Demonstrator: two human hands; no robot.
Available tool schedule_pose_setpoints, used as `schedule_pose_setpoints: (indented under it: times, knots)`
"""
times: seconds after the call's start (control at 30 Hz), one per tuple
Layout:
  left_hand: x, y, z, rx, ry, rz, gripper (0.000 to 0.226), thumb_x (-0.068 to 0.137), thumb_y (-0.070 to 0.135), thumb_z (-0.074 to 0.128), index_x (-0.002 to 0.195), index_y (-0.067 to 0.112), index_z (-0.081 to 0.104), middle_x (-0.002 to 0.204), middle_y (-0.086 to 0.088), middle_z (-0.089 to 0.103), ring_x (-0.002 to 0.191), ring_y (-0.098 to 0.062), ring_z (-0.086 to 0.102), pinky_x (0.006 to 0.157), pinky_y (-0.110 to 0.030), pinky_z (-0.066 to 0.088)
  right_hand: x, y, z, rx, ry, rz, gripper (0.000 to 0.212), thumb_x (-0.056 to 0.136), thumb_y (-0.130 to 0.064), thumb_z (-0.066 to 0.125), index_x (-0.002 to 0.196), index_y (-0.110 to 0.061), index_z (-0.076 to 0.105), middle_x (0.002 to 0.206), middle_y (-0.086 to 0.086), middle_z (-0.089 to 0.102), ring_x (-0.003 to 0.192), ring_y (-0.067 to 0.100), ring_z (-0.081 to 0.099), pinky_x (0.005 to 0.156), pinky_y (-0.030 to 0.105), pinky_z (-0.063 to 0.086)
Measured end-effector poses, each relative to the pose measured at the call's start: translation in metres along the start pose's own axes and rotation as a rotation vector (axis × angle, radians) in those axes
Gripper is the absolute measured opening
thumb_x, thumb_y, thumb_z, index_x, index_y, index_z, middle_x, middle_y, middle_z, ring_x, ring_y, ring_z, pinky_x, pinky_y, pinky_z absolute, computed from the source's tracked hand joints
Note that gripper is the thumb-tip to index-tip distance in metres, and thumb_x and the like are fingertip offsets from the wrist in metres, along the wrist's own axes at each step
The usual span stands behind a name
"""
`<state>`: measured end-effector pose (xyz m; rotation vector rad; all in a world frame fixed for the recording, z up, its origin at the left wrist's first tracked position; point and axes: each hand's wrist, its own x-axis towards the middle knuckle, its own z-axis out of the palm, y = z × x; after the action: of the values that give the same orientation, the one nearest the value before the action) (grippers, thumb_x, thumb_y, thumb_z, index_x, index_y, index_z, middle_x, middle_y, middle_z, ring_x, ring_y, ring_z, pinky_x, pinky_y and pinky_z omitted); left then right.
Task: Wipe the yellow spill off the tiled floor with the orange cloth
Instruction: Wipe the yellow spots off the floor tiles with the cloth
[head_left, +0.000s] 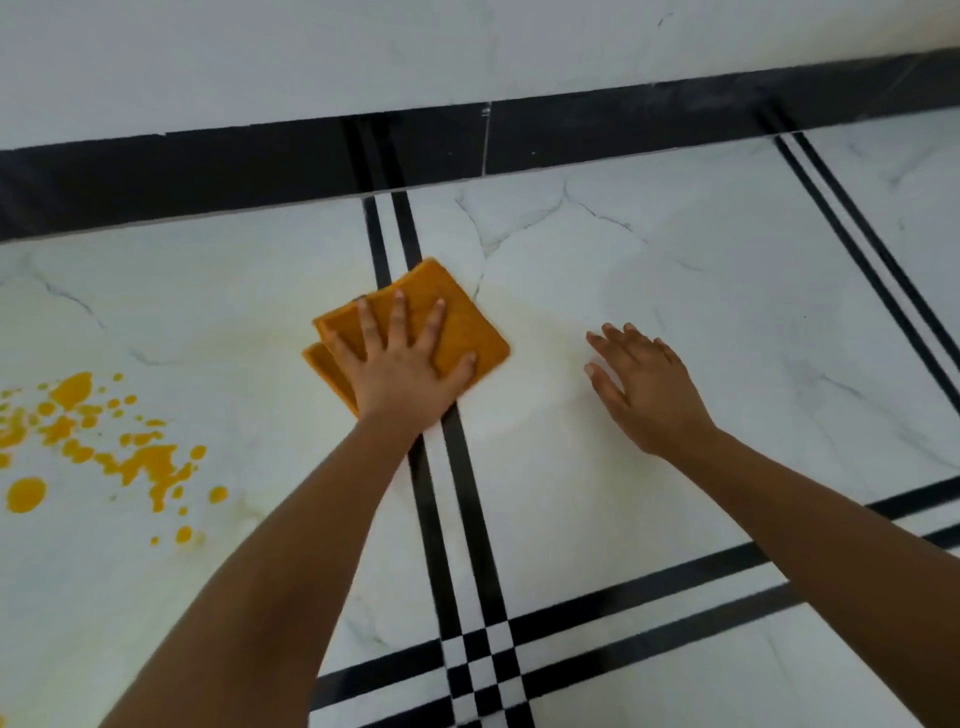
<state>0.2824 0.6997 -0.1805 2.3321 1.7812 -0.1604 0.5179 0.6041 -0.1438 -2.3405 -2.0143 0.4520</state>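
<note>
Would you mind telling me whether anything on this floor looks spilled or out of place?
Yes: yellow splatter lies unwiped at the far left of the floor, well away from the orange cloth. The left hand presses the cloth flat across the black stripes, where only a faint yellowish smear shows. The right hand rests bare on the tile.

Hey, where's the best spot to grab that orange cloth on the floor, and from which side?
Probably the far corner of the orange cloth, pinched from above on the wall side. It lies folded flat, and the left hand presses down on its near part, so that corner is the free one.
</note>
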Motion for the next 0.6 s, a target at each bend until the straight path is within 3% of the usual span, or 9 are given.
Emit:
schedule_pose_setpoints:
  times: [0.13, 0.17, 0.2, 0.3, 0.33, 0.43, 0.5, 0.53, 0.6]
  knots:
    - [-0.075, 0.061, 0.018, 0.121, -0.109, 0.743, 0.075, 0.078, 0.080, 0.011, 0.142, 0.049, -0.013, 0.156, 0.000, -0.015, 0.137, -0.036, -0.026, 0.101, -0.068, -0.016, -0.022, 0.027, 0.000, 0.017, 0.077, 0.054, 0.062, 0.091, -0.047, 0.017, 0.141, -0.016, 0.038, 0.149, 0.008, 0.036, 0.141, 0.024, 0.026, 0.114, 0.039, 0.017]
    - [-0.079, 0.068, 0.020, 0.140, -0.116, 0.834, 0.074, 0.079, 0.079, 0.014, 0.142, 0.049, -0.011, 0.156, 0.001, -0.015, 0.138, -0.035, -0.025, 0.102, -0.067, -0.016, -0.027, 0.032, 0.001, 0.029, 0.088, 0.068, 0.060, 0.092, -0.045, 0.020, 0.141, -0.015, 0.038, 0.149, 0.008, 0.037, 0.141, 0.024, 0.027, 0.114, 0.040, 0.017]
    - [-0.069, 0.073, 0.020, 0.131, -0.093, 0.822, 0.075, 0.079, 0.080, 0.015, 0.142, 0.049, -0.010, 0.157, 0.001, -0.014, 0.138, -0.035, -0.025, 0.102, -0.067, -0.015, -0.032, 0.038, 0.002, 0.053, 0.093, 0.085, 0.059, 0.092, -0.043, 0.021, 0.141, -0.015, 0.038, 0.148, 0.008, 0.037, 0.141, 0.024, 0.027, 0.114, 0.040, 0.017]
    - [-0.035, 0.079, 0.014, 0.038, -0.030, 0.290, 0.079, 0.077, 0.082, 0.014, 0.144, 0.046, -0.009, 0.157, 0.000, -0.014, 0.139, -0.037, -0.022, 0.102, -0.067, -0.018, -0.044, 0.051, 0.000, 0.112, 0.120, 0.137, 0.059, 0.092, -0.043, 0.021, 0.141, -0.015, 0.038, 0.149, 0.009, 0.037, 0.141, 0.024, 0.026, 0.115, 0.040, 0.016]
    - [-0.042, 0.085, 0.013, 0.020, -0.024, 0.228, 0.081, 0.076, 0.082, 0.013, 0.144, 0.045, -0.011, 0.156, -0.001, -0.015, 0.138, -0.039, -0.023, 0.101, -0.067, -0.020, -0.046, 0.055, -0.001, 0.122, 0.135, 0.146, 0.059, 0.091, -0.043, 0.021, 0.141, -0.015, 0.038, 0.149, 0.009, 0.036, 0.141, 0.025, 0.026, 0.114, 0.040, 0.016]
    - [-0.117, 0.105, 0.034, 0.055, -0.076, 0.642, 0.082, 0.076, 0.083, 0.015, 0.144, 0.044, -0.010, 0.157, -0.006, -0.010, 0.138, -0.042, -0.020, 0.100, -0.071, -0.013, -0.055, 0.063, 0.000, 0.154, 0.153, 0.149, 0.059, 0.092, -0.042, 0.022, 0.141, -0.014, 0.038, 0.149, 0.010, 0.036, 0.141, 0.026, 0.026, 0.114, 0.040, 0.016]
    - [-0.136, 0.104, 0.037, 0.100, -0.070, 0.783, 0.080, 0.078, 0.081, 0.018, 0.145, 0.044, -0.005, 0.158, -0.006, -0.002, 0.139, -0.043, -0.013, 0.102, -0.070, -0.007, -0.061, 0.066, 0.003, 0.171, 0.148, 0.160, 0.059, 0.092, -0.042, 0.022, 0.141, -0.014, 0.038, 0.149, 0.010, 0.036, 0.141, 0.026, 0.026, 0.114, 0.041, 0.016]
    - [-0.119, 0.102, 0.035, 0.119, -0.049, 0.728, 0.080, 0.077, 0.081, 0.017, 0.144, 0.046, -0.010, 0.158, -0.005, -0.006, 0.139, -0.041, -0.017, 0.102, -0.070, -0.009, -0.063, 0.065, 0.006, 0.181, 0.140, 0.165, 0.059, 0.092, -0.043, 0.022, 0.141, -0.014, 0.038, 0.149, 0.010, 0.036, 0.141, 0.025, 0.026, 0.114, 0.040, 0.016]
    - [-0.082, 0.097, 0.027, 0.037, -0.049, 0.317, 0.081, 0.075, 0.082, 0.012, 0.140, 0.046, -0.019, 0.156, -0.002, -0.017, 0.138, -0.038, -0.023, 0.102, -0.068, -0.016, -0.068, 0.059, 0.011, 0.190, 0.113, 0.153, 0.059, 0.092, -0.043, 0.022, 0.141, -0.015, 0.038, 0.149, 0.009, 0.036, 0.141, 0.025, 0.026, 0.115, 0.039, 0.015]
